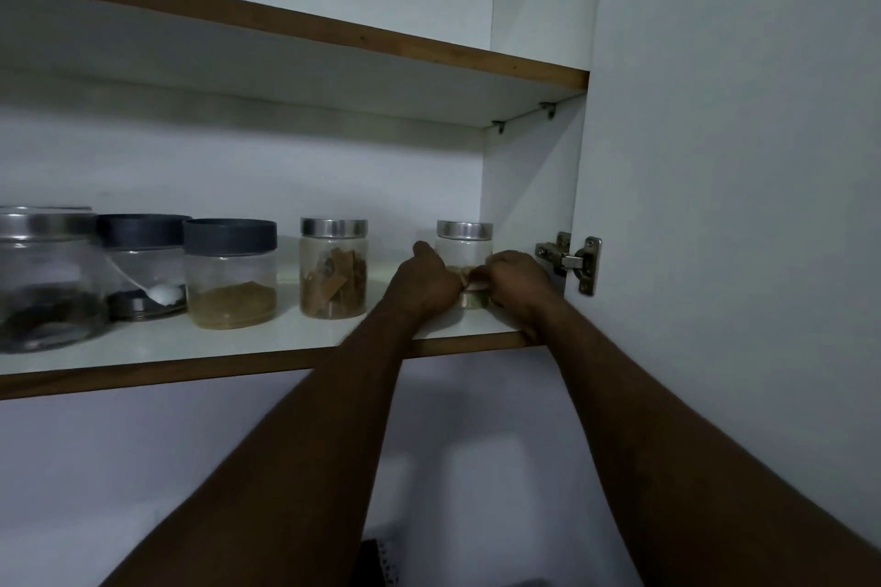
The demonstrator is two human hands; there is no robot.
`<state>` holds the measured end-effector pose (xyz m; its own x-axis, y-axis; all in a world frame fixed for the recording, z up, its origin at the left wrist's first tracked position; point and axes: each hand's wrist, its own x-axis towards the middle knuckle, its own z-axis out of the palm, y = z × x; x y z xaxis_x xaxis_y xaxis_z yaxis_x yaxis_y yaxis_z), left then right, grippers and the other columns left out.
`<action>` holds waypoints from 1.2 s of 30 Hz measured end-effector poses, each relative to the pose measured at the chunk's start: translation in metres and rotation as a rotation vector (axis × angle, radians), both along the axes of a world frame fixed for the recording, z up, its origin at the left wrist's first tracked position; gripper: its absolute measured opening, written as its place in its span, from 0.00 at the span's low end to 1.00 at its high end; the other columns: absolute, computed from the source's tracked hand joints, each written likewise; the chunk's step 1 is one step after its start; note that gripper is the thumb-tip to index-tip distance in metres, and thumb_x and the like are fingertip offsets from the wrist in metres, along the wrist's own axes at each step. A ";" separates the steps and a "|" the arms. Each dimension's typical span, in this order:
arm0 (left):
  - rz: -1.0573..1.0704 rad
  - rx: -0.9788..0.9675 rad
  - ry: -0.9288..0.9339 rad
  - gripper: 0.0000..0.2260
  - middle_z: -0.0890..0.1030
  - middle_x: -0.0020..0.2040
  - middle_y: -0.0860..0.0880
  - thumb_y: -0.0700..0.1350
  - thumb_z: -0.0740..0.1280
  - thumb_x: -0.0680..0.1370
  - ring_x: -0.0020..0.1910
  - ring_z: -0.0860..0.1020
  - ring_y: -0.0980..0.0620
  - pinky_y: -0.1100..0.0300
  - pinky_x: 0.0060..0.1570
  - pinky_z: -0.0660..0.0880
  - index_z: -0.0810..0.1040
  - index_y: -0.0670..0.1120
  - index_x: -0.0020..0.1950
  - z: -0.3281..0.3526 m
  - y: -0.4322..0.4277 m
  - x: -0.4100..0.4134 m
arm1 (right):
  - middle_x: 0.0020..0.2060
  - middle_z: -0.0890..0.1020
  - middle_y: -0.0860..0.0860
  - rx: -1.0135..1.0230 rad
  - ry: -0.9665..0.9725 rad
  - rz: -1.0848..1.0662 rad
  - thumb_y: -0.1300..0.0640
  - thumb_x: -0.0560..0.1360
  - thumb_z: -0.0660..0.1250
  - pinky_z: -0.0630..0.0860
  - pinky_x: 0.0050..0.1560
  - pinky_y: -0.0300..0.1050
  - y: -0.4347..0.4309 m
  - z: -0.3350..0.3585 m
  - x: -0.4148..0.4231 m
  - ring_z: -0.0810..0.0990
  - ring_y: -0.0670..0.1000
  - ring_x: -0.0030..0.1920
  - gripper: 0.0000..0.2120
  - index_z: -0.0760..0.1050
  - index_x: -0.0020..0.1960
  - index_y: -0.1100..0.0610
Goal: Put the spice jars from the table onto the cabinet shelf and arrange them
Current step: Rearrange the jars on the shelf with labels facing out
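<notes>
Both of your hands were curled around the small silver-lidded jar [465, 253]: left hand [425, 280] gripped its 9 o'clock side and right hand [517, 279] its 3 o'clock side. Only the lid and a strip of glass between your knuckles showed. Couldn't tell whether your fingers met behind it. The jar stood upright at the far right end of the lower shelf [238, 348], just beside the cabinet side wall [529, 186], with something pale and greenish low down in it.

Out at 9 o'clock from it, apart from your left hand, stood the bark jar [333, 274], silver lid, brown flat pieces inside. Further along that way was the powder jar [230, 274] with a dark lid. Next came the spoon jar [143, 267], set a bit further back with a white spoon in it. Last was the big glass jar [45, 281] with dark stuff in it, cut off by the frame edge.

At 12 o'clock ran the upper shelf [305, 81] with its brown edge. At 3 o'clock from your right hand, a metal hinge [569, 260] sat on the open cabinet door [739, 205].
</notes>
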<state>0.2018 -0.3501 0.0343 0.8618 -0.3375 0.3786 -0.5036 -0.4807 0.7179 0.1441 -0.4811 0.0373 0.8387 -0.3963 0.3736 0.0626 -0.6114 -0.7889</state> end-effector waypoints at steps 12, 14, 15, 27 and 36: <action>-0.025 0.023 -0.004 0.32 0.79 0.62 0.45 0.54 0.78 0.72 0.60 0.78 0.44 0.54 0.53 0.74 0.71 0.42 0.69 -0.001 0.006 0.009 | 0.62 0.81 0.52 -0.206 0.087 -0.094 0.53 0.69 0.78 0.76 0.57 0.45 -0.005 -0.006 -0.005 0.79 0.53 0.60 0.34 0.69 0.72 0.54; -0.007 0.103 -0.041 0.26 0.81 0.60 0.44 0.51 0.78 0.73 0.56 0.79 0.45 0.55 0.50 0.74 0.74 0.41 0.65 -0.001 0.006 0.013 | 0.61 0.82 0.51 -0.227 0.097 -0.109 0.53 0.69 0.78 0.75 0.53 0.43 -0.007 -0.005 -0.006 0.79 0.52 0.58 0.31 0.72 0.69 0.54; 0.004 0.135 -0.058 0.24 0.81 0.60 0.43 0.50 0.78 0.73 0.55 0.79 0.46 0.57 0.49 0.73 0.75 0.42 0.64 -0.001 0.005 0.014 | 0.60 0.82 0.52 -0.241 0.091 -0.129 0.53 0.70 0.78 0.76 0.54 0.44 -0.006 -0.006 -0.006 0.79 0.53 0.58 0.29 0.73 0.68 0.53; 0.100 0.377 -0.157 0.29 0.82 0.62 0.46 0.61 0.75 0.71 0.60 0.80 0.44 0.50 0.61 0.76 0.79 0.47 0.66 -0.007 -0.009 0.027 | 0.56 0.83 0.54 -0.325 0.038 -0.262 0.55 0.72 0.72 0.78 0.55 0.46 -0.004 -0.012 0.002 0.81 0.56 0.56 0.20 0.77 0.63 0.55; 0.137 0.412 -0.214 0.32 0.80 0.65 0.46 0.66 0.72 0.72 0.64 0.78 0.43 0.50 0.64 0.72 0.76 0.47 0.69 -0.011 -0.010 0.028 | 0.54 0.82 0.56 -0.313 0.054 -0.347 0.54 0.71 0.74 0.71 0.44 0.42 -0.002 -0.012 0.001 0.80 0.56 0.54 0.20 0.74 0.60 0.57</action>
